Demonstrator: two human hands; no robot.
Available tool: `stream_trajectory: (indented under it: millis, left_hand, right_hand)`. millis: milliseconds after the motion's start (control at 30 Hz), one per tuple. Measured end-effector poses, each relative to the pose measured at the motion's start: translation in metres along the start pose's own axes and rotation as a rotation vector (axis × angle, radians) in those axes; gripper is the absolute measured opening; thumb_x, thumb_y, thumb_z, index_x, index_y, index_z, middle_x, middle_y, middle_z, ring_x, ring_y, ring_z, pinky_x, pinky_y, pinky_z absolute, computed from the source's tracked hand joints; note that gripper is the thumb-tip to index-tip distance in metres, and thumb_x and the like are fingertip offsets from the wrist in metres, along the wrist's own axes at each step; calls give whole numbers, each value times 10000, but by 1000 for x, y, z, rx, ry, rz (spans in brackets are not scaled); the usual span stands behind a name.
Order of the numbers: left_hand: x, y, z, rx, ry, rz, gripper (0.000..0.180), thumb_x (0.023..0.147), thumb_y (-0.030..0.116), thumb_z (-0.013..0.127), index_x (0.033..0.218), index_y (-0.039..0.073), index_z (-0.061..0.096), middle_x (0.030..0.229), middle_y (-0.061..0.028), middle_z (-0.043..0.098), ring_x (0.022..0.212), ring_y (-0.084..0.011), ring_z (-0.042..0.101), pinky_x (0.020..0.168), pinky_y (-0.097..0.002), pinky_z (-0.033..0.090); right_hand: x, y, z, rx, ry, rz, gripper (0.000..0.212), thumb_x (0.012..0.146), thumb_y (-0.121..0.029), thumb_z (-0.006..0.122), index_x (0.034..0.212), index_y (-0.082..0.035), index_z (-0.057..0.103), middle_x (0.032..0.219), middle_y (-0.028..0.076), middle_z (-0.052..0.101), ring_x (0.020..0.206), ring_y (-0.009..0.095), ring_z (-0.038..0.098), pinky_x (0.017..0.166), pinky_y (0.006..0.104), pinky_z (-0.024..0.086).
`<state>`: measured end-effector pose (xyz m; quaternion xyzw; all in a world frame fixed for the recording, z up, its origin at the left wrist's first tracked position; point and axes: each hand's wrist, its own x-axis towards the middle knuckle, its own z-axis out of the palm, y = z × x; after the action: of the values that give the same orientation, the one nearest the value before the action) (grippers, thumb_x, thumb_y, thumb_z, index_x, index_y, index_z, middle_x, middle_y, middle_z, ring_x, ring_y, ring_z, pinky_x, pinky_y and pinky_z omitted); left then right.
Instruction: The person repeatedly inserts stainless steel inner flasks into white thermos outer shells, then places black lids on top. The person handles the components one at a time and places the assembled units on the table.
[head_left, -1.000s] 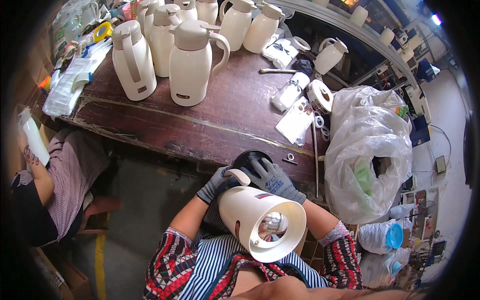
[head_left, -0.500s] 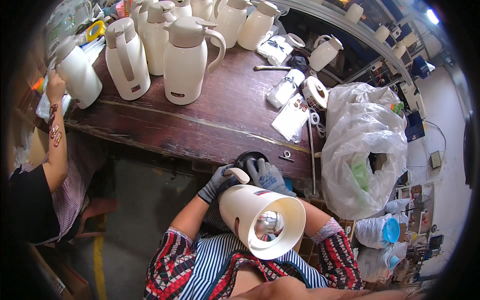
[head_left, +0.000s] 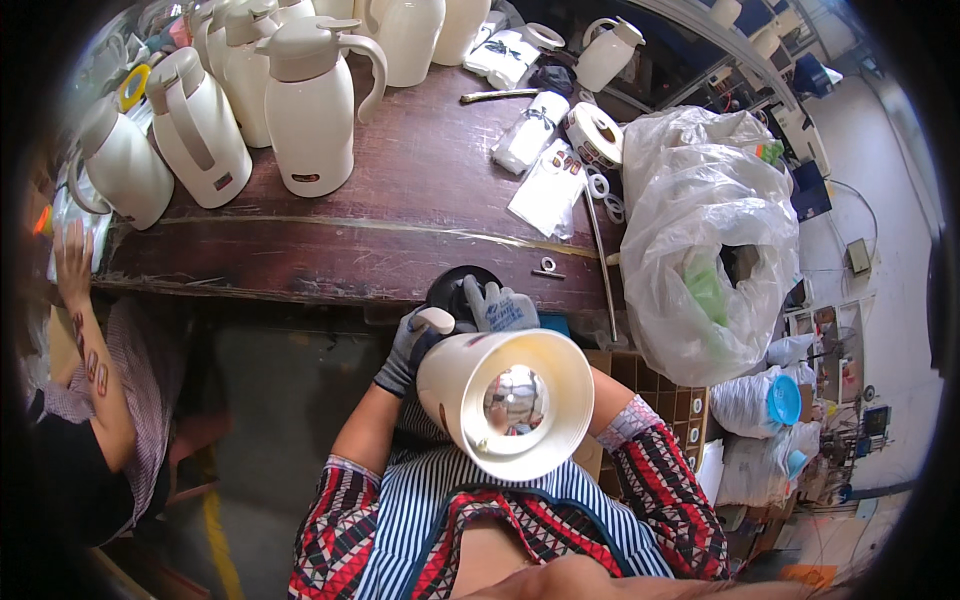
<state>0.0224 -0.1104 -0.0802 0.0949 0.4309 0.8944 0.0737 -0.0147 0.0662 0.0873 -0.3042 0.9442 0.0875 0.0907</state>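
A cream vacuum jug body [head_left: 450, 375] lies tilted in front of my chest, its wide open end towards me. A mirror-bright liner [head_left: 515, 400] shows inside. My left hand [head_left: 400, 352], in a grey glove, is closed around the jug beside its handle [head_left: 434, 320]; the body hides part of the fingers. At the jug's far end is a black round part [head_left: 460, 288], close to the table edge. My right hand [head_left: 503, 308], gloved too, has its fingers bent over this black part. Whether the part is joined to the jug is hidden.
Finished-looking cream jugs [head_left: 312, 130] stand on the dark red table [head_left: 400, 235]. A sticker roll [head_left: 593, 135], white rings [head_left: 598, 186] and a thin rod [head_left: 600, 260] lie to the right. A large plastic bag [head_left: 700, 280] bulges beside them. A co-worker's hand [head_left: 75, 262] is at far left.
The jug's open end has swung up to face me more directly, and both my hands moved slightly left with it. The co-worker's hand has let go of a jug. The view has shifted.
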Motion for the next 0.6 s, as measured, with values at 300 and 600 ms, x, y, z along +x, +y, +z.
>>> stream_trajectory:
  millis: [300, 600]
  left_hand:
    - [-1, -19, -15, 221, -62, 38, 414, 950, 352, 694, 1227, 45, 660, 1168, -96, 722, 1014, -203, 718, 861, -372, 598]
    - [-10, -7, 10, -320, 35, -38, 321, 949, 254, 701, 1167, 21, 668, 1034, -102, 737, 930, -208, 735, 849, -361, 627]
  right_hand:
    - [-1, 10, -47, -171, 143, -172, 743, 887, -441, 671, 1562, -267, 414, 1360, 144, 563, 1039, 346, 639, 816, 449, 544]
    - [20, -11, -13, 128, -8, 27, 686, 908, -556, 649, 1422, -117, 531, 1128, 200, 657, 1010, 369, 681, 850, 493, 533]
